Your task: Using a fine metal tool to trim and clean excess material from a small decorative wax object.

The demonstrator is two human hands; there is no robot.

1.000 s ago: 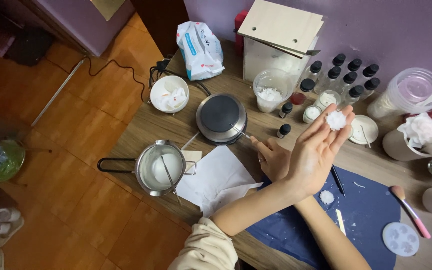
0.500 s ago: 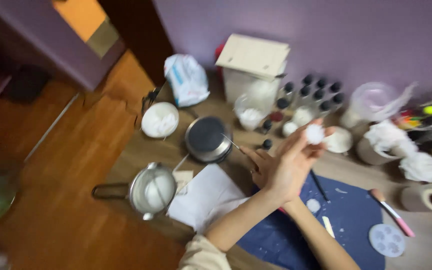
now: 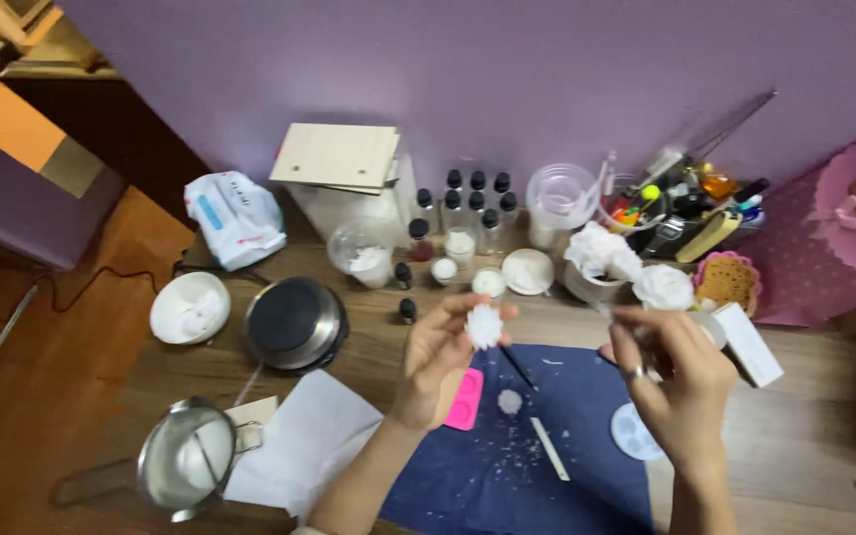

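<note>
My left hand (image 3: 436, 365) is raised over the blue mat (image 3: 507, 476) and pinches a small white flower-shaped wax piece (image 3: 484, 326) at its fingertips. My right hand (image 3: 681, 386) hovers to the right, apart from the left, with its fingers curled around what looks like a thin tool whose tip (image 3: 603, 310) points up-left. A pink mould (image 3: 465, 399) lies on the mat just under my left hand. A white stick (image 3: 550, 449) and white crumbs lie on the mat between my hands.
On the wooden table stand a round steel pot (image 3: 294, 322), a small pan (image 3: 188, 464), a white bowl (image 3: 188, 309), white paper (image 3: 299, 446), several dark-capped bottles (image 3: 478, 198), a clear jug (image 3: 559, 203), a white box (image 3: 349, 173), a round white mould (image 3: 631, 433) and a pink bag (image 3: 834, 228).
The view has swung up and to the right. My hands, which were together, have moved apart, the right one out to the right. The white piece stays in my left fingertips.
</note>
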